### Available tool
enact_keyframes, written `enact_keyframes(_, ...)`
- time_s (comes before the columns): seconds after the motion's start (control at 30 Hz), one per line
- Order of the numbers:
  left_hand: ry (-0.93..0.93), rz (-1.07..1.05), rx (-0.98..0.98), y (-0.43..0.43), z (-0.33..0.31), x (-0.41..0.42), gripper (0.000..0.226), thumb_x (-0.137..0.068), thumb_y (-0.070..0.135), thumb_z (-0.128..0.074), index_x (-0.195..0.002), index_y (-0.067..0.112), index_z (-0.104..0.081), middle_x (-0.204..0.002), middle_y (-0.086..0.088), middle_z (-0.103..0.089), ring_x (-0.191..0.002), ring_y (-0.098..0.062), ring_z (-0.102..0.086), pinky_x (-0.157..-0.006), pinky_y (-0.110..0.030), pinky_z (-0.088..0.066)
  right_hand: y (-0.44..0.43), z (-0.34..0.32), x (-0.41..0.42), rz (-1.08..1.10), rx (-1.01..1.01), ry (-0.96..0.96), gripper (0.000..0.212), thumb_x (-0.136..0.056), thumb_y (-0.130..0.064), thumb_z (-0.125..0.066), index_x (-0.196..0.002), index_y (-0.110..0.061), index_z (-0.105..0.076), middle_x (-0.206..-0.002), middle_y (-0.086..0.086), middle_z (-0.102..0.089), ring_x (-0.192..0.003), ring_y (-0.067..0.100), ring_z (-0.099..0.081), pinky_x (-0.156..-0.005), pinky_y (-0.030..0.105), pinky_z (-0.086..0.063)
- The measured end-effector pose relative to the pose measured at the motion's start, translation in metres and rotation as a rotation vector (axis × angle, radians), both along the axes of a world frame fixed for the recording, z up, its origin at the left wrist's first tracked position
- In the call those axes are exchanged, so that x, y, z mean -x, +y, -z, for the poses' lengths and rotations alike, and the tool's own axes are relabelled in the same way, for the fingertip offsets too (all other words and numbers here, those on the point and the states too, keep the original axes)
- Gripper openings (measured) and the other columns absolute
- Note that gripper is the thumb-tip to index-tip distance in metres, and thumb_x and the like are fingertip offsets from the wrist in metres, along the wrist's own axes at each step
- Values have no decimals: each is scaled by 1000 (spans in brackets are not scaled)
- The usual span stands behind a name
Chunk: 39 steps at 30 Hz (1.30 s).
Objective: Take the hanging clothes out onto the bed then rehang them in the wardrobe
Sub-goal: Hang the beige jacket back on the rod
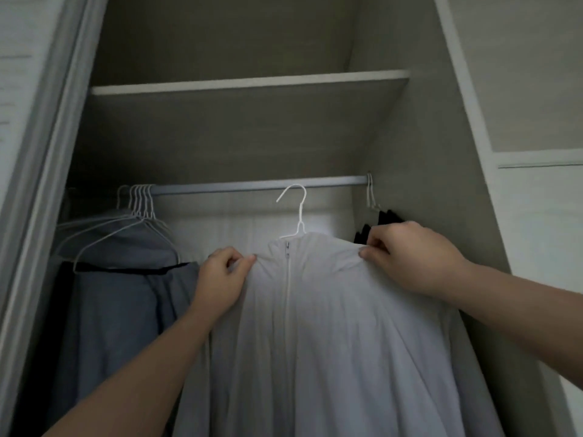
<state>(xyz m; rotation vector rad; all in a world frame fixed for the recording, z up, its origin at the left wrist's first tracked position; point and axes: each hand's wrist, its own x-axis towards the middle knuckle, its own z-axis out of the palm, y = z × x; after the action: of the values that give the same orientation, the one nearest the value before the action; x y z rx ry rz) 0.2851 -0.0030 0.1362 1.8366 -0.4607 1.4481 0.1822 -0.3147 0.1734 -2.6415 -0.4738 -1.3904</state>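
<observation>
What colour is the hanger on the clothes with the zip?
White: a thin wire hanger atop the zipped garment; the head view shows it best.

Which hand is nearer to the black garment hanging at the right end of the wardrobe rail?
Right. The right hand pinches one shoulder of the white zippered garment, right beside the black garment; the left hand pinches the other shoulder, far to its left.

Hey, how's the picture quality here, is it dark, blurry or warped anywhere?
Head view: dim overall, brightest on the back panel behind the white hanger; wide lens splays the wardrobe sides outward; door frame at left smeared; white garment, left hand and right hand fairly sharp.
</observation>
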Motion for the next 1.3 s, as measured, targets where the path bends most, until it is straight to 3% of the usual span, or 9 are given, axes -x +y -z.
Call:
enact_keyframes(0.2, -43, 63, 17, -17, -54, -74, 31, -90, 27, -70, -69, 9, -59, -71, -7, -58, -72, -20, -54, -64, -28, -32, 5, -30, -23, 133, -36, -39, 22, -94, -46, -52, -87, -28, -64, -101, 5, -67, -96, 32, -62, -76, 37, -51)
enact_keyframes(0.27, -48, 92, 51, -19, -69, -99, 30, -90, 28, -70, -70, 8, -61, -73, -8, -61, -74, -22, -55, -65, -27, -31, 8, -39, -32, 170, -48, -50, 29, -94, -48, -52, -83, -25, -66, -92, 6, -66, -91, 32, -63, -71, 35, -49)
enact_keyframes(0.37, -57, 114, 88, -17, -90, -133, 29, -90, 30, -70, -73, 7, -65, -74, -5, -63, -76, -22, -57, -64, -26, -31, 19, -57, -46, 169, -75, -50, 40, -94, -46, -53, -61, -24, -53, -70, -1, -55, -79, 27, -59, -64, 31, -41)
enact_keyframes(0.47, -38, 132, 106, -12, -110, -164, 33, -92, 31, -67, -76, 3, -65, -78, -11, -66, -81, -29, -61, -67, -30, -38, 39, -77, -64, 98, -125, -19, 27, -93, -34, -58, -70, -23, -61, -79, 0, -63, -83, 19, -60, -67, 25, -39)
enact_keyframes(0.57, 90, 105, 162, -8, -130, -190, 32, -94, 43, -61, -82, 14, -63, -99, -13, -68, -100, -35, -61, -85, -38, -48, 66, -94, -83, 65, -190, -36, 20, -93, -26, -56, -78, -19, -67, -87, 5, -67, -88, 21, -63, -68, 23, -38)
enact_keyframes(0.67, 219, 110, 223, -10, -145, -207, 26, -95, 47, -54, -87, 23, -60, -117, -11, -65, -116, -38, -54, -99, -41, -42, 93, -106, -102, 147, -209, -135, 22, -93, -23, -48, -88, -12, -65, -101, 15, -67, -96, 32, -62, -74, 29, -44)
enact_keyframes(0.8, 200, 201, 273, -15, -158, -218, 23, -97, 37, -49, -105, 23, -66, -127, -11, -63, -120, -36, -54, -99, -38, -42, 126, -113, -119, 213, -171, -232, 21, -90, -22, -43, -91, -13, -62, -109, 17, -65, -100, 37, -60, -81, 38, -49)
enact_keyframes(1.1, 76, 524, 204, -14, -145, -224, 39, -101, 39, -49, -128, 15, -62, -130, -6, -63, -122, -24, -55, -99, -29, -41, 172, -109, -145, 249, -156, -221, 10, -90, -19, -42, -90, -15, -51, -111, 17, -61, -104, 37, -57, -73, 33, -38)
enact_keyframes(1.3, 114, 609, 169, -11, -124, -235, 29, -100, 43, -49, -116, 25, -65, -118, 3, -65, -111, -17, -57, -88, -27, -38, 177, -100, -145, 267, -198, -162, 19, -88, -23, -44, -93, -13, -60, -105, 14, -61, -94, 34, -56, -78, 34, -46)
